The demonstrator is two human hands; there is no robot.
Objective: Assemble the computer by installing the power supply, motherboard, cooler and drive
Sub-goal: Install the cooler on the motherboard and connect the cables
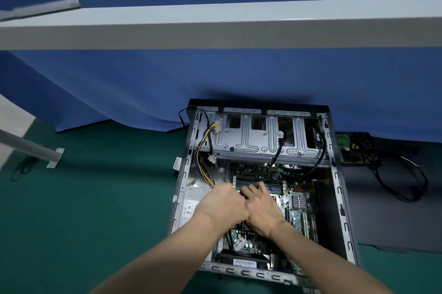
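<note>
Two hands | left hand (222, 203) touching right hand (262, 207) over motherboard (297, 205) | grips unclear | gap by case wall (339, 189)

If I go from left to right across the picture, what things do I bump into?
Metal pole foot → power supply → left hand → right hand → silver heatsink → loose circuit board.

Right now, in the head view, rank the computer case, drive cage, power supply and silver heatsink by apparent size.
1. computer case
2. drive cage
3. power supply, partly hidden, so this place is unsure
4. silver heatsink
</note>
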